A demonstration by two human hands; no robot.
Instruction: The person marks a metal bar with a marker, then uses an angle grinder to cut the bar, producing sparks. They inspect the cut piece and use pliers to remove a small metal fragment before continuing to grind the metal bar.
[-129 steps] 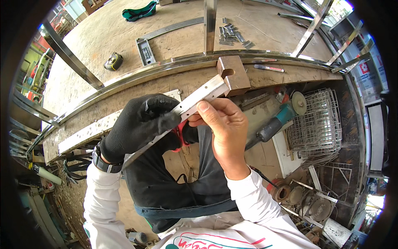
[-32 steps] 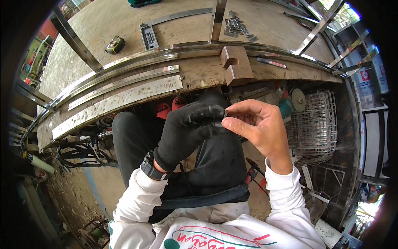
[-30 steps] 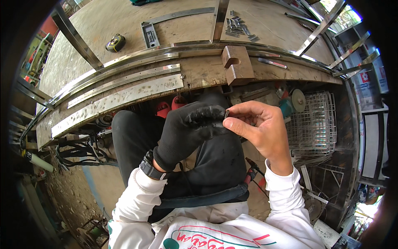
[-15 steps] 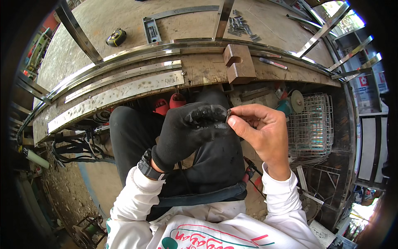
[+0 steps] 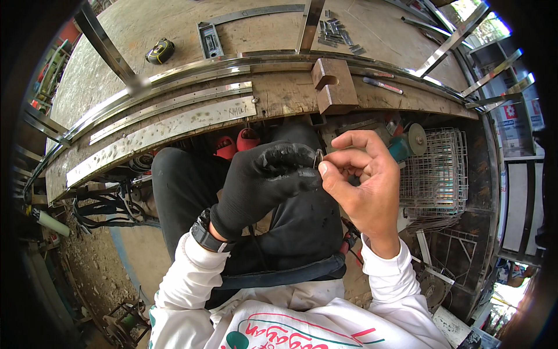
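A small, thin, dark metal piece [image 5: 318,157] is held above my lap, between the fingertips of both hands. My left hand [image 5: 261,189], in a worn black work glove, is closed with its thumb and fingers pinching the piece. On its other side my bare right hand [image 5: 369,189] pinches it between thumb and a bent finger, while the index finger is raised off it. Fingertips cover part of the piece, so its exact kind is hidden.
Ahead stands a wooden workbench [image 5: 279,99] with a metal frame, flat steel strips [image 5: 168,136], a notched brown block [image 5: 336,87], markers [image 5: 382,85], a tape measure [image 5: 160,51], a square [image 5: 210,41] and several small metal pieces [image 5: 339,36]. An angle grinder [image 5: 407,142] and a wire basket [image 5: 436,174] are at right.
My right index finger has lifted away from the metal piece and now points up. The piece looks slightly turned between my fingertips. My left hand has barely moved.
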